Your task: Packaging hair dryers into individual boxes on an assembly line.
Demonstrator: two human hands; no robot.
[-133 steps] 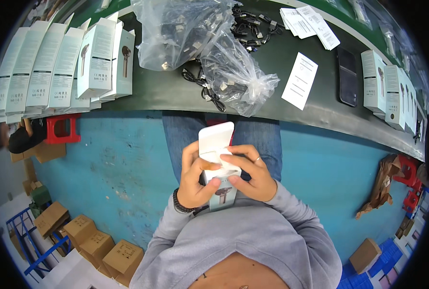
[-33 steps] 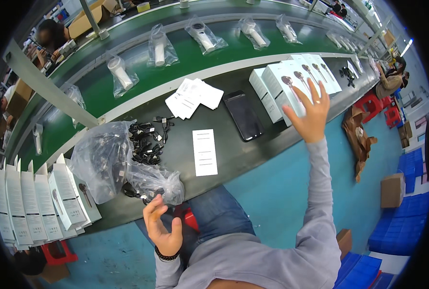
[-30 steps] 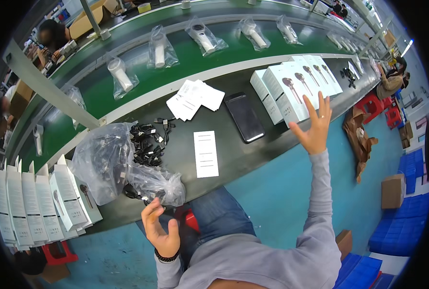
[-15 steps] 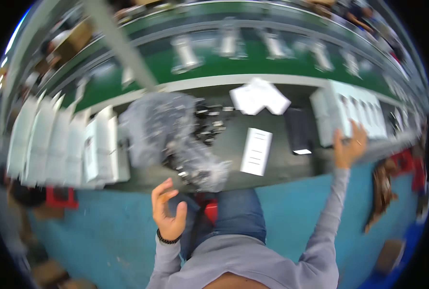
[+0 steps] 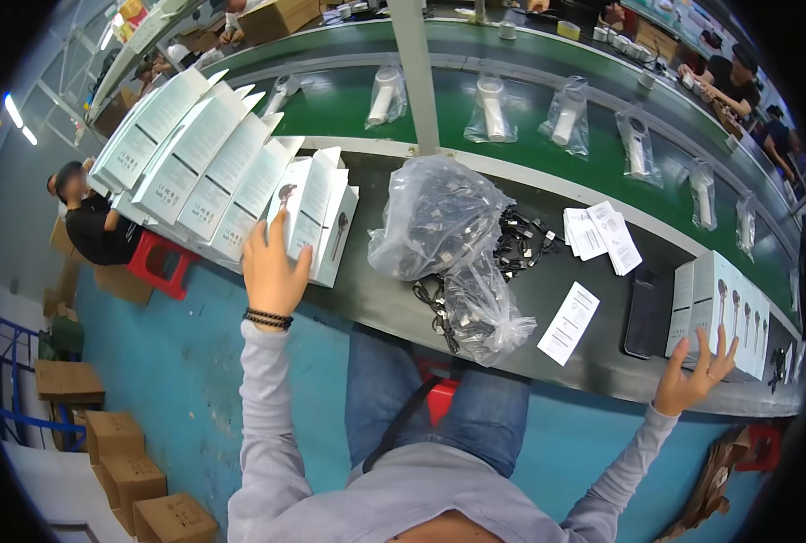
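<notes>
My left hand (image 5: 274,270) is at the near end of a row of white cartons (image 5: 195,172) with raised flaps, on the left of the bench. Its fingers reach up against the nearest printed carton (image 5: 296,201), with thumb apart; whether they press on it I cannot tell. On the right, my right hand (image 5: 691,376) has its fingers spread at the lower front of a row of closed white boxes (image 5: 724,303). Between the hands lie a clear plastic bag (image 5: 444,217), loose black cables (image 5: 519,240), a printed sheet (image 5: 568,323) and a stack of leaflets (image 5: 602,233).
A dark phone-like slab (image 5: 641,312) lies left of the closed boxes. Behind the bench, a green conveyor (image 5: 530,167) carries bagged white handheld devices (image 5: 492,109). A metal post (image 5: 414,81) rises at the bench's back edge. Another person (image 5: 100,222) sits at far left.
The view has swung left and sharpened. My left hand has gone from the bench's near edge, fingers curled, to the open cartons at left. My right hand remains by the closed boxes.
</notes>
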